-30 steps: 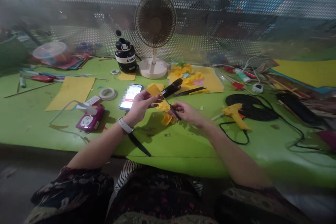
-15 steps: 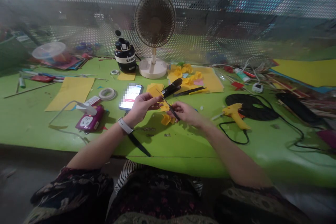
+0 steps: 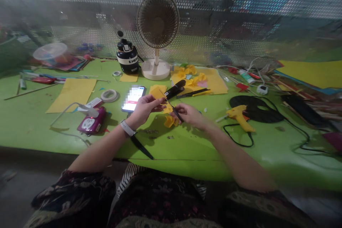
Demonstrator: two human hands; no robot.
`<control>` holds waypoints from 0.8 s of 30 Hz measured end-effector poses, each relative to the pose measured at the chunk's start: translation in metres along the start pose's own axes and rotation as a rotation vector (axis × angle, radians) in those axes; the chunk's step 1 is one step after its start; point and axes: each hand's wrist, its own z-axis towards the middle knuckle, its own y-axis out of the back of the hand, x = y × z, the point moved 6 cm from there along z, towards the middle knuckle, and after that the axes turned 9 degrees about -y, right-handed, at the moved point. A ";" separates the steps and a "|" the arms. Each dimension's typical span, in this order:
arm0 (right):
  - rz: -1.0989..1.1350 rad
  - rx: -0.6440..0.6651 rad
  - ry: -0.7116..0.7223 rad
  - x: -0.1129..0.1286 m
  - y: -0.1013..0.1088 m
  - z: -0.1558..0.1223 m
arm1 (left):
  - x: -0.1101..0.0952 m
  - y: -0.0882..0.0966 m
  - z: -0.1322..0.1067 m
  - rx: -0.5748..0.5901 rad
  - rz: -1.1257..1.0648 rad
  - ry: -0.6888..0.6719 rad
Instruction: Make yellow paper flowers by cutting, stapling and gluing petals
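Observation:
My left hand [image 3: 145, 108], with a pale watch on the wrist, pinches a small piece of yellow paper [image 3: 167, 108] in front of the phone [image 3: 133, 99]. In my right hand [image 3: 188, 115] is a slim dark tool [image 3: 177, 114] with a thin pointed end slanting up to the left, past the left fingertips; its exact kind is unclear. The tool crosses the yellow paper between the hands. Just below them lie more yellow paper pieces [image 3: 169, 122]. A black stapler [image 3: 175, 89] and a black-and-yellow tool [image 3: 193, 93] rest beyond the hands.
A fan [image 3: 155, 69] and a black bottle [image 3: 127, 58] stand behind. Left are a tape roll [image 3: 109, 95], a purple power socket [image 3: 92, 121] and a yellow sheet [image 3: 72, 94]. Yellow paper flowers [image 3: 190, 70] lie at the back. A yellow glue gun [image 3: 242, 117] with a cord lies right.
Almost nothing differs. Both hands stay together at the same spot, with only a very slight shift of the tool and fingers.

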 end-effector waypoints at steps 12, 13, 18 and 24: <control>-0.006 -0.023 0.005 0.000 -0.001 -0.002 | 0.000 -0.001 0.000 -0.042 -0.038 0.045; -0.009 -0.026 0.005 0.000 -0.001 -0.002 | 0.000 0.000 0.000 -0.046 -0.039 0.050; -0.029 -0.043 -0.016 0.001 0.000 -0.002 | 0.000 0.000 0.001 -0.037 -0.034 0.059; -0.033 -0.043 -0.021 0.003 0.000 -0.004 | 0.001 0.001 0.001 -0.054 -0.035 0.081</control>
